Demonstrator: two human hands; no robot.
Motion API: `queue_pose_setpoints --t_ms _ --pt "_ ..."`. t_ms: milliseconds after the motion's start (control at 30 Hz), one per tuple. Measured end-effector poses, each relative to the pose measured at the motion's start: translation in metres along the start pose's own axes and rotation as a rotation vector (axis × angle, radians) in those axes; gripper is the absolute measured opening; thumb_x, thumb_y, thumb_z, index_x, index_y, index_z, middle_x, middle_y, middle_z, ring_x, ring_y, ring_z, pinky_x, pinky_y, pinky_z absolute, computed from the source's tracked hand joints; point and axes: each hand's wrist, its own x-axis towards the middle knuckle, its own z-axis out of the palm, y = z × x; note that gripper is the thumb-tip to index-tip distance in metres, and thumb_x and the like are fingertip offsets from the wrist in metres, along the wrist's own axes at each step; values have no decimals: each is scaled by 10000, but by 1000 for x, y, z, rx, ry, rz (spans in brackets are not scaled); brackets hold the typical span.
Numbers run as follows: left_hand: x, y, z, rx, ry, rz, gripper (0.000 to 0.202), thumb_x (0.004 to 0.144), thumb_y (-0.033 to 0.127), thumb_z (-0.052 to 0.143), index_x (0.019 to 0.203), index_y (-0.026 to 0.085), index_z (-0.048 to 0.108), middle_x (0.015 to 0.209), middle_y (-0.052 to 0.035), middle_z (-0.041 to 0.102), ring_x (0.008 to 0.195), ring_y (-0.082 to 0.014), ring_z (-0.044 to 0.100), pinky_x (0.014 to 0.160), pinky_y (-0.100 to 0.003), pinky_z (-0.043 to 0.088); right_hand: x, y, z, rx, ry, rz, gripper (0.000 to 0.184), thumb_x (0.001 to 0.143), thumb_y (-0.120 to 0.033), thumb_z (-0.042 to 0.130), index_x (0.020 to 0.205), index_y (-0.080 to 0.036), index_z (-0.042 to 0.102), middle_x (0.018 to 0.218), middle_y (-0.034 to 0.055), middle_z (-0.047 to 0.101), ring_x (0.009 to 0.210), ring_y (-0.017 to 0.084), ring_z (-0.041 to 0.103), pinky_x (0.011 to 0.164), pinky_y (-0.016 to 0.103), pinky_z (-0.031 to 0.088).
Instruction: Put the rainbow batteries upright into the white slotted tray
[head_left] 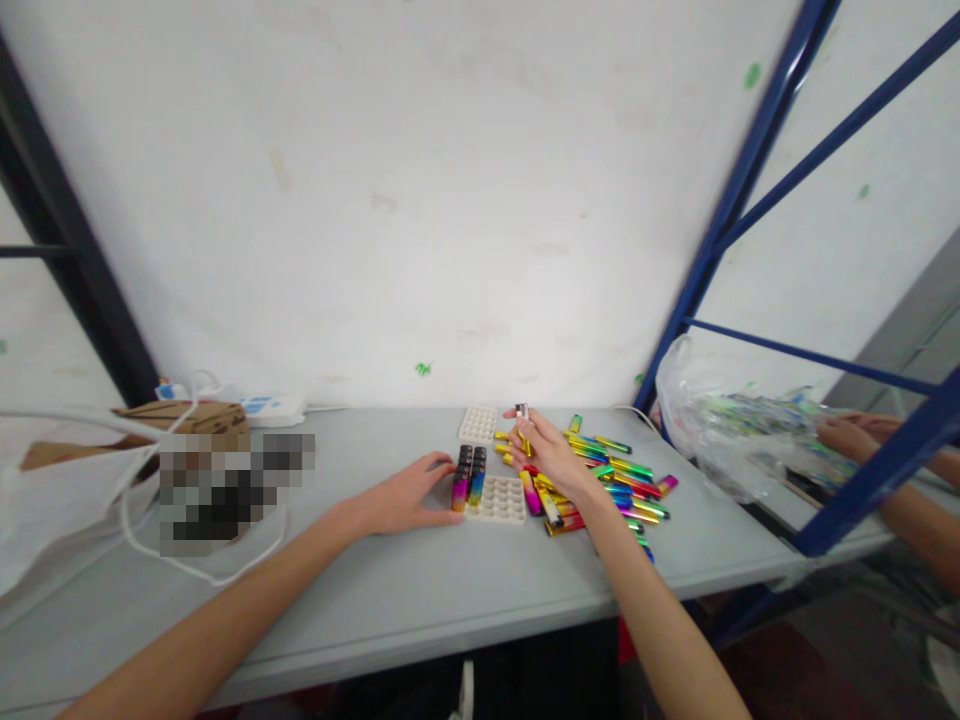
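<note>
My left hand (pixel 409 495) rests on the grey table (pixel 420 590), fingers curled against the left side of a white tray (pixel 501 500) that holds several rainbow-coloured lighters (pixel 469 475) standing upright. My right hand (pixel 547 450) is raised just above the table and pinches one yellow lighter (pixel 523 420) with a silver top. A loose pile of coloured lighters (pixel 611 480) lies under and to the right of that hand. A second, empty white tray (pixel 478 424) sits behind, near the wall.
A brown cardboard box (pixel 187 420), a white power strip (pixel 270 408) and white cables lie at the left. A clear plastic bag (pixel 712 430) sits at the right by a blue rack frame (pixel 870 490). Another person's hands (pixel 847 435) work beyond it.
</note>
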Motion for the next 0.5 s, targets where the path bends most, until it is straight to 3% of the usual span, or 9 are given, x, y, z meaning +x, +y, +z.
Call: queue_pose_setpoints --t_ms 100,167,333,500 --pt "0 0 0 4 6 0 694 848 647 677 1375 214 549 1426 -119 524 1317 -321 523 1171 -437 394 5 11 4 -29 108 41 463 883 -689 577 1003 -244 541 621 -100 324 452 63 279 421 170 296" --pt "0 0 0 5 4 -3 693 851 643 679 1376 210 547 1426 -121 523 1323 -320 519 1175 -437 391 6 17 5 -145 245 42 515 871 -741 542 850 -228 503 581 -95 303 433 64 255 394 177 247" --pt "-1 3 -1 17 -12 -9 690 869 637 663 1396 213 525 1438 -125 508 1326 -311 515 1175 -439 388 3 17 1 -498 511 -88 620 848 -751 548 589 -223 349 529 -51 303 475 91 322 457 230 338" --pt "-1 3 -1 12 -20 -18 701 860 647 664 1396 217 520 1444 -124 502 1328 -315 511 1174 -446 383 -3 5 7 -574 538 -104 579 866 -656 520 521 -239 316 509 -29 298 482 108 333 481 257 372"
